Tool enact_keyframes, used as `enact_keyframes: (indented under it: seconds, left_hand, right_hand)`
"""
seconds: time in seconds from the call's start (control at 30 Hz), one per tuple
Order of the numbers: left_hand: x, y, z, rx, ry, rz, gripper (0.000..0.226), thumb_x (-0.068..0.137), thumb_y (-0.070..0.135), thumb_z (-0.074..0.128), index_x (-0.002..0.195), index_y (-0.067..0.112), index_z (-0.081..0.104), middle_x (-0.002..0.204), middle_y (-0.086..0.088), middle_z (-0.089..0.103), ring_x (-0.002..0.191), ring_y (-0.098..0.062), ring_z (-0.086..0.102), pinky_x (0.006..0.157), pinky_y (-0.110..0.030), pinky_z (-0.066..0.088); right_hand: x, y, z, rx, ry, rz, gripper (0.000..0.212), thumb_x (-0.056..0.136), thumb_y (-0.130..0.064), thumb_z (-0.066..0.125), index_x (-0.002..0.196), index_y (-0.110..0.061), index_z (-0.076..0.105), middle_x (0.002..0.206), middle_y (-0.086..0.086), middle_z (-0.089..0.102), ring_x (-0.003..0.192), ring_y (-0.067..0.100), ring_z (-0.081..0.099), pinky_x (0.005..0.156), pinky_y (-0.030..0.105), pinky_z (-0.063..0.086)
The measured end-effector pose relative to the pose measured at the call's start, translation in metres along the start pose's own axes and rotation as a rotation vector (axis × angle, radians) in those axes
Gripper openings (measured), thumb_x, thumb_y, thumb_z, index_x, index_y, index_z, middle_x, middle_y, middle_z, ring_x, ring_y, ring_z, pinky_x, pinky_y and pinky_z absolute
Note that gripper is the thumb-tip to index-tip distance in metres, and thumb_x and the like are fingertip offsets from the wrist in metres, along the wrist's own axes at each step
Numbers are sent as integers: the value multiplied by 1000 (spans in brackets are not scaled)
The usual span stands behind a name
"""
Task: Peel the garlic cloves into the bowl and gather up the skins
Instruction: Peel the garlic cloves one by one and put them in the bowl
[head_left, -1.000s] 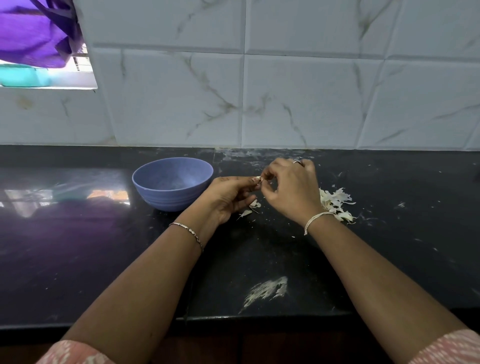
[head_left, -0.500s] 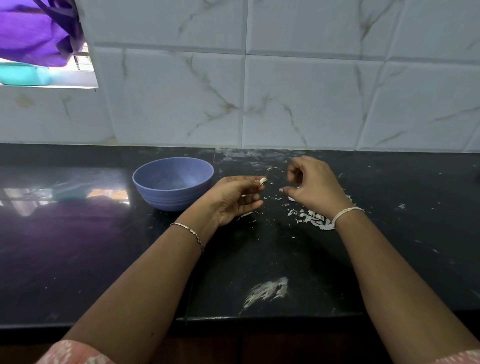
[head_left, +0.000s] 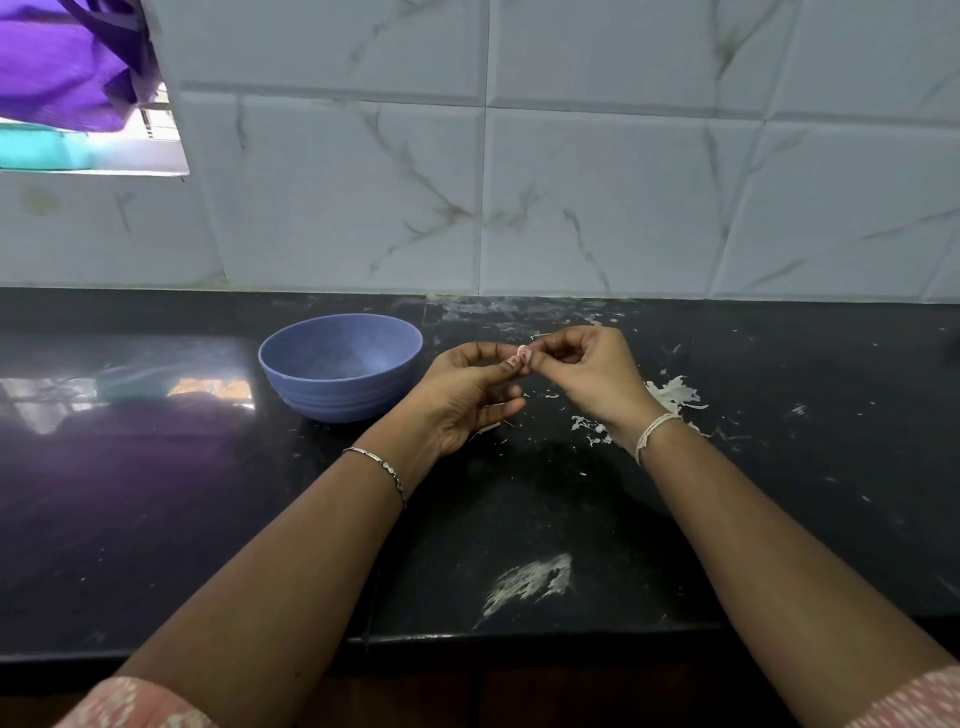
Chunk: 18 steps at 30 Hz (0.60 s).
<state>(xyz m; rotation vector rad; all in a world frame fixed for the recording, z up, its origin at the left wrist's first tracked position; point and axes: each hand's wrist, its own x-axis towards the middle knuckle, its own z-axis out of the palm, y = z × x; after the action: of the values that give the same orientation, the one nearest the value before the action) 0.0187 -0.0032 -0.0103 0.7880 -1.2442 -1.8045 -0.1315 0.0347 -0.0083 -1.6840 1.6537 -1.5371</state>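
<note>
A small pinkish garlic clove (head_left: 522, 356) is held above the black counter, pinched between the fingertips of both hands. My left hand (head_left: 470, 395) grips it from the left, palm turned up. My right hand (head_left: 587, 374) pinches it from the right with thumb and forefinger. The blue bowl (head_left: 291, 364) stands on the counter just left of my left hand; its inside is not clearly visible. A pile of white garlic skins (head_left: 672, 392) lies on the counter behind my right wrist, with loose flakes (head_left: 589, 428) beside it.
The black stone counter (head_left: 156, 493) runs wall to wall, with a white tiled wall behind. A white smear (head_left: 530, 582) marks the counter near its front edge. A window opening with purple cloth (head_left: 67, 67) sits at the upper left.
My right hand went to the right to the skin pile, away from the clove, then came back to my left hand and pinches the clove again.
</note>
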Motion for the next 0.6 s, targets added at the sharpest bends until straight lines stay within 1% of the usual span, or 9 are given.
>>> enact_keyframes:
  seconds: [0.07,0.17,0.2,0.27,0.33,0.43,0.5,0.6]
  left_hand:
    - [-1,0,0,0,13,5,11,88,6,67,98,9,62,78,-6,72,53,-10,61,48,-22,55]
    - [-1,0,0,8,21,11,12,89,5,66,99,9,61,82,-7,70,55,-11,60,48,-22,55]
    - [-1,0,1,10,24,14,11,89,5,66,98,9,61,83,-8,70,55,-11,59,48,-22,55]
    - [-1,-1,1,14,29,29,11,89,6,66,98,9,60,85,-9,69,56,-11,60,48,-23,55]
    - [0,-2,2,41,41,54,11,89,7,67,97,9,60,89,-10,68,60,-12,62,50,-23,56]
    - [1,-4,2,126,69,103,12,89,9,68,100,7,61,93,-10,64,71,-15,63,52,-24,56]
    - [3,-4,2,137,76,125,14,90,12,67,101,5,63,94,-11,65,71,-16,63,54,-25,57]
    - [2,-4,3,97,75,132,20,90,20,69,100,4,64,83,-7,69,66,-15,64,55,-25,57]
  right_hand:
    - [-1,-1,1,10,-5,-9,3,85,-14,74,83,-16,76,80,-3,75,82,7,71,80,19,54]
    - [0,-2,1,-3,-2,-14,8,86,-12,72,82,-19,75,80,-8,74,77,-2,68,76,15,51]
    - [0,-2,1,-9,2,-12,9,86,-12,72,82,-19,75,80,-7,73,76,-2,67,76,15,51]
    - [0,-1,2,-43,26,-21,9,85,-14,73,80,-22,74,79,-6,74,77,4,69,77,23,55]
    - [0,-1,4,-157,67,-52,10,83,-19,74,77,-26,71,77,-7,73,75,8,69,74,29,57]
    - [-2,-2,6,-365,121,-134,6,80,-25,72,76,-26,68,69,-12,66,65,6,62,64,30,55]
    - [-3,-3,5,-458,146,-204,5,80,-28,71,78,-25,68,70,-13,62,66,7,60,63,30,52]
    - [-5,-2,4,-586,163,-304,6,82,-28,69,82,-22,67,74,-15,53,68,7,51,61,26,42]
